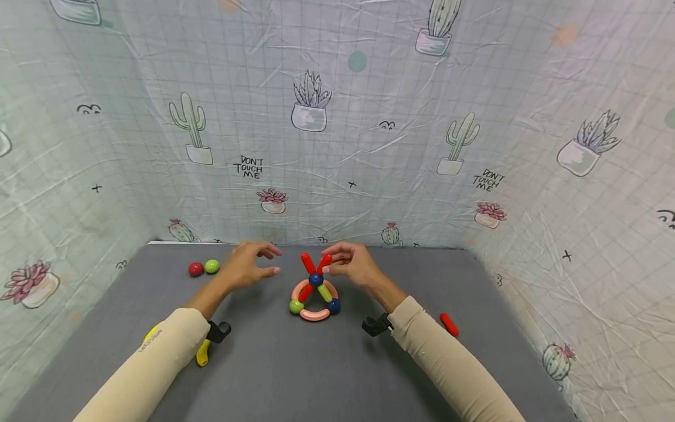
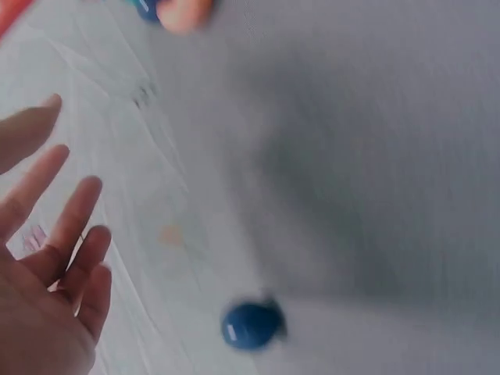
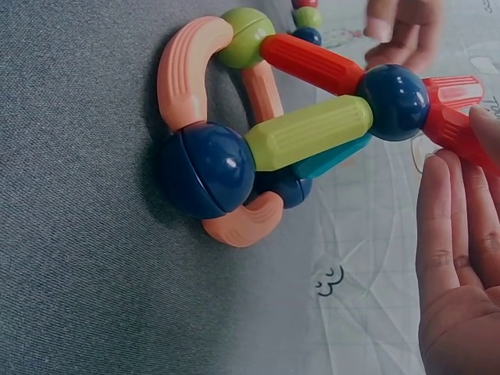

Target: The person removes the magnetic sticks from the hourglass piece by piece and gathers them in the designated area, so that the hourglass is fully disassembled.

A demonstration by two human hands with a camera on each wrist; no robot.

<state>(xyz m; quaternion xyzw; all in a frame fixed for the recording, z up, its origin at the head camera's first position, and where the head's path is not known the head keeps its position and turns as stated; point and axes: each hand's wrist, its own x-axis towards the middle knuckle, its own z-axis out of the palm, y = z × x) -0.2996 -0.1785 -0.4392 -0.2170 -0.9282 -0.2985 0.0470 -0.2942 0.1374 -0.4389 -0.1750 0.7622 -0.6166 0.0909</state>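
Observation:
A magnetic ball-and-rod model stands mid-table. Its base joins curved peach pieces (image 1: 314,315) with a green ball (image 1: 296,306) and navy balls (image 3: 207,169). Red, lime and teal (image 3: 334,156) rods lean up to a navy top ball (image 1: 316,279). Two red rods spread upward from that ball. My right hand (image 1: 354,266) pinches the right-hand upper red rod (image 3: 457,134) between thumb and fingers. My left hand (image 1: 245,266) hovers left of the model, apart from it, fingers loosely spread and holding nothing. The left wrist view catches only blurred bits of the model.
A red ball (image 1: 195,269) and a green ball (image 1: 212,266) lie at the back left; a blue ball (image 2: 251,324) is near them. Yellow pieces (image 1: 203,353) are partly hidden by the left sleeve. A loose red rod (image 1: 449,324) lies right. A patterned curtain (image 1: 337,176) surrounds the table.

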